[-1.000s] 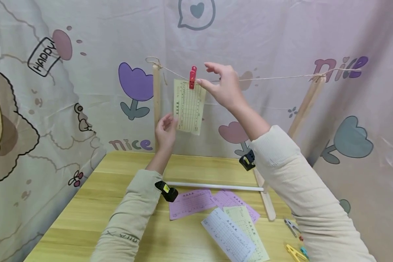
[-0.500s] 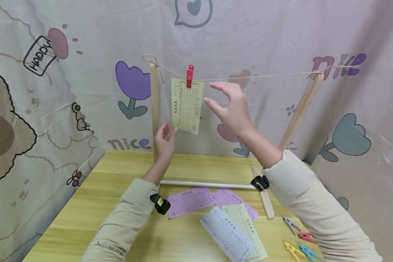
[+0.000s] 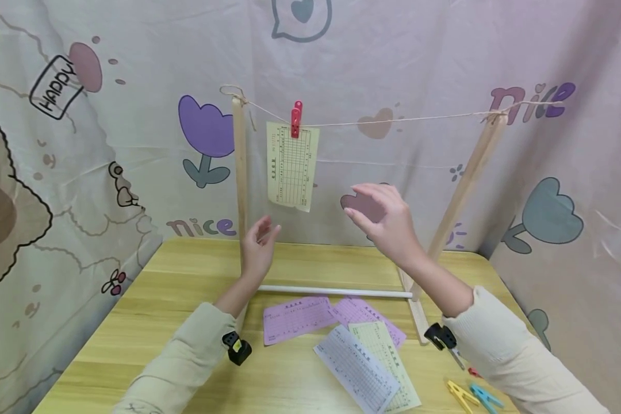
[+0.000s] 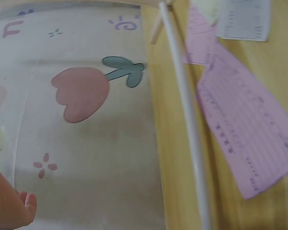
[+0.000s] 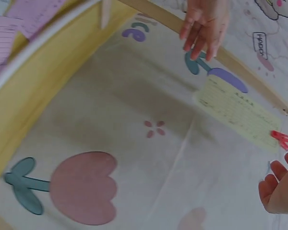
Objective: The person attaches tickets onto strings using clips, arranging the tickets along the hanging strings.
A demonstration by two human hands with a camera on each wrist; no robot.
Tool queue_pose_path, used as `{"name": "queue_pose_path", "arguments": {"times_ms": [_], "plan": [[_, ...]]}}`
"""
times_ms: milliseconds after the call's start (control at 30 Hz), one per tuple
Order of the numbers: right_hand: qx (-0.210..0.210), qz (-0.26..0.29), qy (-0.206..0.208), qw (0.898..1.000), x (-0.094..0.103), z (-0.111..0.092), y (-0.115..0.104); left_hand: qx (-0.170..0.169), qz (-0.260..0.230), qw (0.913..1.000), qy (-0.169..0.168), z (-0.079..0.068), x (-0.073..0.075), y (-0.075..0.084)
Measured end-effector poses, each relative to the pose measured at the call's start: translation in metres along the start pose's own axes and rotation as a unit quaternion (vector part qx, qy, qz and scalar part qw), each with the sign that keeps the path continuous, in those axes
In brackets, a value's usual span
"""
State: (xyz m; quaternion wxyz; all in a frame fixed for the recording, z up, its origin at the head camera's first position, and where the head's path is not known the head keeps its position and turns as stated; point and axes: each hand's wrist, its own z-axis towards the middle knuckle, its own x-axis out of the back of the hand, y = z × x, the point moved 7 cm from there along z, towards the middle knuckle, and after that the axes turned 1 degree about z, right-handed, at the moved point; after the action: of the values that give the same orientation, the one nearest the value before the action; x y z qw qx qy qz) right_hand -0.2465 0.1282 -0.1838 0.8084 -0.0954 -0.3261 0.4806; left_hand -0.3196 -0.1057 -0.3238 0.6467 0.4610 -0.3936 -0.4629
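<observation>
A yellow printed slip [image 3: 292,169] hangs from the string [image 3: 383,122], held by a red clothespin [image 3: 296,119] near the string's left end. Below and left of the slip, my left hand [image 3: 257,247] is in the air beside the left wooden post, fingers loosely bent and holding nothing. My right hand [image 3: 390,221] hovers lower right of the slip, thumb and fingers apart with nothing between them. The right wrist view shows the left hand [image 5: 206,24] with its fingers extended, and the clipped slip [image 5: 240,112] apart from both hands.
Two purple slips [image 3: 297,319], a white slip [image 3: 357,365] and another yellow slip [image 3: 388,356] lie on the wooden table [image 3: 134,345]. A white rod [image 3: 336,291] joins the posts low down. Yellow [image 3: 462,397] and blue [image 3: 486,397] clothespins lie front right, others partly hidden by the sleeve.
My right hand has let go by the red clothespin and moved down and right. My left hand has dropped away from the slip's lower edge. The slip stays hanging.
</observation>
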Motion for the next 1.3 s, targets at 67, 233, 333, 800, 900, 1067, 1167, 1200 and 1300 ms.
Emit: {"name": "queue_pose_path", "arguments": {"times_ms": [67, 233, 333, 800, 900, 1067, 1167, 1200, 1300], "plan": [[0.001, -0.005, -0.003, 1.000, 0.002, -0.009, 0.003, -0.007, 0.004, 0.9999, -0.008, -0.004, 0.000, -0.003], [-0.011, -0.015, -0.012, 1.000, 0.006, -0.032, 0.014, -0.020, 0.015, 0.9993, -0.028, -0.013, -0.001, -0.014], [-0.023, -0.015, -0.015, 1.000, 0.009, -0.045, 0.022, -0.018, 0.021, 0.9990, -0.036, -0.018, -0.001, -0.021], [-0.056, -0.069, 0.009, 0.996, 0.032, -0.102, 0.052, -0.010, 0.059, 0.9963, -0.062, -0.040, 0.004, -0.047], [-0.069, -0.085, 0.007, 0.994, 0.035, -0.117, 0.057, -0.006, 0.076, 0.9948, -0.067, -0.045, 0.004, -0.055], [-0.092, -0.092, 0.009, 0.991, 0.041, -0.140, 0.067, 0.004, 0.103, 0.9916, -0.079, -0.054, 0.005, -0.069], [-0.100, -0.089, 0.016, 0.991, 0.044, -0.152, 0.070, 0.007, 0.115, 0.9897, -0.085, -0.059, 0.006, -0.077], [-0.099, -0.090, 0.019, 0.991, 0.045, -0.156, 0.071, 0.010, 0.116, 0.9894, -0.087, -0.060, 0.006, -0.079], [-0.098, -0.093, 0.026, 0.991, 0.049, -0.166, 0.073, 0.016, 0.125, 0.9876, -0.093, -0.063, 0.006, -0.085]]}}
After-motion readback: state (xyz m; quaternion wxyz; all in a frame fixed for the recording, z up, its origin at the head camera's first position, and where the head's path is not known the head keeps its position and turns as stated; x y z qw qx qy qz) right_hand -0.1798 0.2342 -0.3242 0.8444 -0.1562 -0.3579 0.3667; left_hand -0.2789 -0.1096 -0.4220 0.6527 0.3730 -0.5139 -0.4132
